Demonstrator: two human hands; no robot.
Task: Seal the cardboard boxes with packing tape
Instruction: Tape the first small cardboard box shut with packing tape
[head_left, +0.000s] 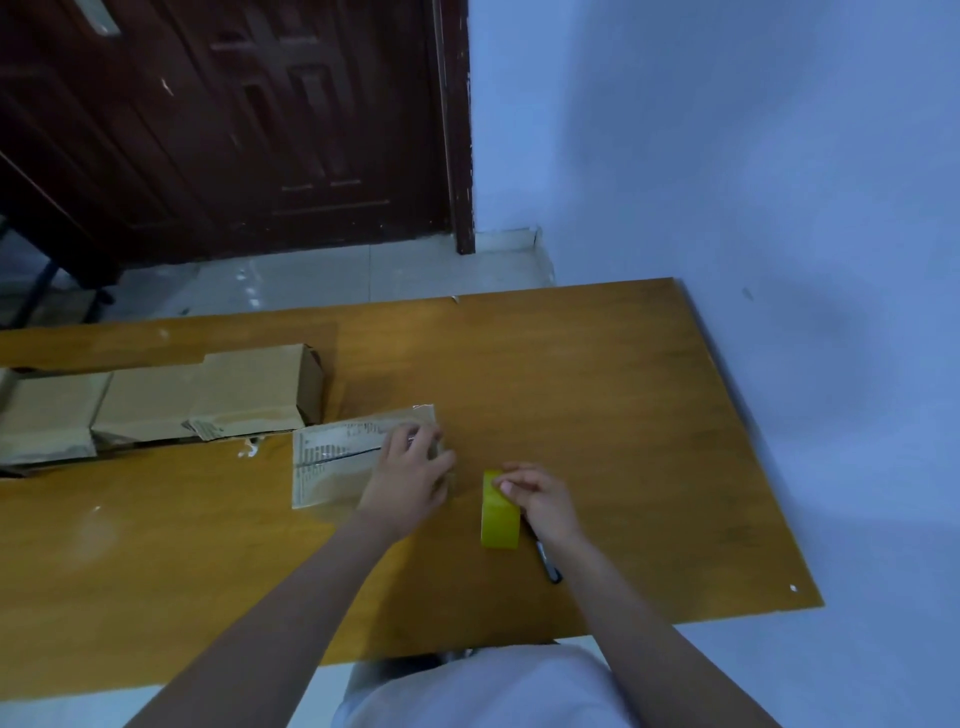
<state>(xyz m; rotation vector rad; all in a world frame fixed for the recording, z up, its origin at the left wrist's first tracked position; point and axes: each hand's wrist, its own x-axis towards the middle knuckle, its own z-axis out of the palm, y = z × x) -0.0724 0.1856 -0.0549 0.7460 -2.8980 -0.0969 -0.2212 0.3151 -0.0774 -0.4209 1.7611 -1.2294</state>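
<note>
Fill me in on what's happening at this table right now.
A person is working at a wooden table, taping cardboard boxes. The left hand rests on a small box with a printed label, holding it down. The right hand grips a yellow-green tape roll standing on edge just right of that box. A black marker lies beside the roll. More cardboard boxes sit in a row at the table's left.

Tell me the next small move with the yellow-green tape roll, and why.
Probably draw the yellow-green roll of packing tape leftward toward the small flat cardboard box. The right hand pinches the roll's top, the left hand presses the box's right end, and the box's centre seam looks open.
</note>
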